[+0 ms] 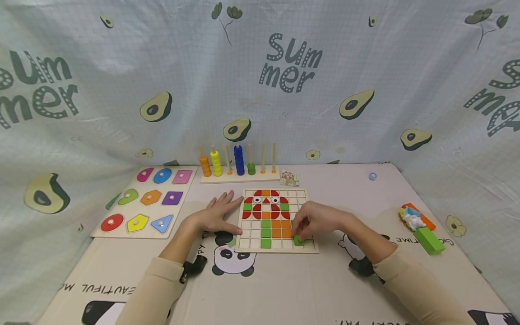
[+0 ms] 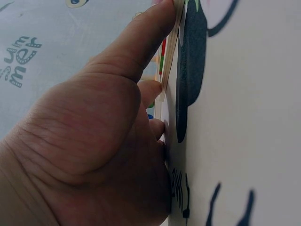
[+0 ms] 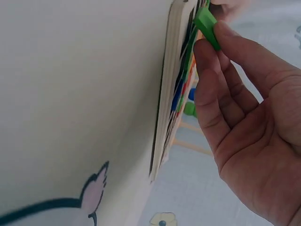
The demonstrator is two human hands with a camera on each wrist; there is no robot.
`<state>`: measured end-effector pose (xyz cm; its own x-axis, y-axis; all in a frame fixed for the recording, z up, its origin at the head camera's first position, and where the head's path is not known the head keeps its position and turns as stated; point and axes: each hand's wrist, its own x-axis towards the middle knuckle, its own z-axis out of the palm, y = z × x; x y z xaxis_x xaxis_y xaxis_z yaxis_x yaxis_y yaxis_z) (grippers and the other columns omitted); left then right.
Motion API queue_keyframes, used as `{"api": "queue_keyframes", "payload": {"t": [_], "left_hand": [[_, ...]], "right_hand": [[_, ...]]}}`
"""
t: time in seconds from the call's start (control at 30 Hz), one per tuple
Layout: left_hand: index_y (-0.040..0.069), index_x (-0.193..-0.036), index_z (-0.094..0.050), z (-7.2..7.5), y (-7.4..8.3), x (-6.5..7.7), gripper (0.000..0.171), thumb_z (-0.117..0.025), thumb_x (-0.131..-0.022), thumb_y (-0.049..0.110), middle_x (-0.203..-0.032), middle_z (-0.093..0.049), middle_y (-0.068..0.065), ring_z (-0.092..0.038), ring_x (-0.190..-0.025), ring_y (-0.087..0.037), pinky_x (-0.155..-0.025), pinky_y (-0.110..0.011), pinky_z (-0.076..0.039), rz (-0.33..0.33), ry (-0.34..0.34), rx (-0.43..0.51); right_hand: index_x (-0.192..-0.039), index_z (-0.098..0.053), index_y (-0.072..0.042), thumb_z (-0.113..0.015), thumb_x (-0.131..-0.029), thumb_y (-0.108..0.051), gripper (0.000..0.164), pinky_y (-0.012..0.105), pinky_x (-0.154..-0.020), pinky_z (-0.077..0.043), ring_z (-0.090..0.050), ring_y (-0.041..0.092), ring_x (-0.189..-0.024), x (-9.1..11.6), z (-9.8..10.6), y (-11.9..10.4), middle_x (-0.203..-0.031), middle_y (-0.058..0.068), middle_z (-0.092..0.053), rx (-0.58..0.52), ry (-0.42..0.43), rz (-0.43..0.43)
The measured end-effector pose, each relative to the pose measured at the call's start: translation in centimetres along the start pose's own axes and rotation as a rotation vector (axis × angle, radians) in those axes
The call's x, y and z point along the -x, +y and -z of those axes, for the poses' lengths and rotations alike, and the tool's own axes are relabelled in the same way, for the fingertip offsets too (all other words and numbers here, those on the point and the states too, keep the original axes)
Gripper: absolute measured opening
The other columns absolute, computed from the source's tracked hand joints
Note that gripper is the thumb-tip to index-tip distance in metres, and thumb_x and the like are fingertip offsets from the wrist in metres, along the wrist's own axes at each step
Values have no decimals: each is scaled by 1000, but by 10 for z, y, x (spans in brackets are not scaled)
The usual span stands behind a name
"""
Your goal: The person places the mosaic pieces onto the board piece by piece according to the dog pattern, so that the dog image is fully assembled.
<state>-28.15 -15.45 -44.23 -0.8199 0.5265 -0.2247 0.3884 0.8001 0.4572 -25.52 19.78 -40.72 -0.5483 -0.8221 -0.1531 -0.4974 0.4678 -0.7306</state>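
A wooden grid board point(image 1: 277, 252) lies on the table, with red, orange, green and white-eyed tiles forming an owl-like picture. My right hand point(image 1: 318, 220) pinches a green square tile point(image 3: 207, 26) between thumb and fingertips, close over the lower right cells. In the head view that green tile shows at the fingertips, partly covered by them. Along the board's left edge my left hand point(image 1: 217, 215) rests with spread fingers, its thumb point(image 2: 146, 40) at the board's side. It holds nothing.
Behind the board stands a peg stacker point(image 1: 239, 178) with coloured rings, beside a small picture card point(image 1: 290, 178). A knob shape puzzle point(image 1: 138, 202) lies left. At right are a green block point(image 1: 429, 240), an orange piece point(image 1: 420, 216), a small figurine point(image 1: 412, 220) and a blue ring point(image 1: 372, 176).
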Motion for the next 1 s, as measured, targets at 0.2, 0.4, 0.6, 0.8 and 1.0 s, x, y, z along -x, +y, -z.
{"api": "queue_keyframes", "payload": {"t": [0.2,0.4,0.6,0.8,1.0], "left_hand": [[29,-155,-17,0,0,1,106,-69,-71,68,-162,-1,-9,8,-147,-30,-117,-53,5,0,2,-5],[28,-155,-17,0,0,1,105,-69,-72,68,-162,0,-9,8,-147,-30,-117,-53,6,-1,2,-6],[28,-155,-17,0,0,2,105,-69,-72,67,-162,-1,-9,7,-147,-31,-117,-54,6,-4,2,-1],[28,-155,-17,0,1,2,105,-69,-72,67,-162,-1,-10,7,-147,-31,-117,-54,5,-11,4,-3],[28,-155,-18,-1,0,1,106,-69,-72,68,-162,-1,-10,6,-147,-31,-117,-54,5,-13,5,-12]], "right_hand": [[-89,-78,-15,-79,-79,-10,12,25,-62,-53,-59,8,-66,-2,-6,-1,-80,-5,-72,-10,-10,-14],[-88,-77,-17,-79,-79,-11,11,23,-60,-52,-57,8,-65,-3,-10,-5,-79,-4,-71,-2,-12,-37],[-89,-77,-18,-78,-80,-11,12,23,-62,-52,-56,6,-67,-2,-11,-6,-80,-6,-71,52,-12,-55],[-89,-78,-18,-78,-80,-11,12,22,-61,-52,-56,5,-66,-2,-13,-6,-78,-8,-70,81,-13,-67],[-91,-77,-19,-77,-82,-13,11,23,-63,-53,-57,7,-68,1,-8,-2,-81,-9,-70,97,29,-14]]}}
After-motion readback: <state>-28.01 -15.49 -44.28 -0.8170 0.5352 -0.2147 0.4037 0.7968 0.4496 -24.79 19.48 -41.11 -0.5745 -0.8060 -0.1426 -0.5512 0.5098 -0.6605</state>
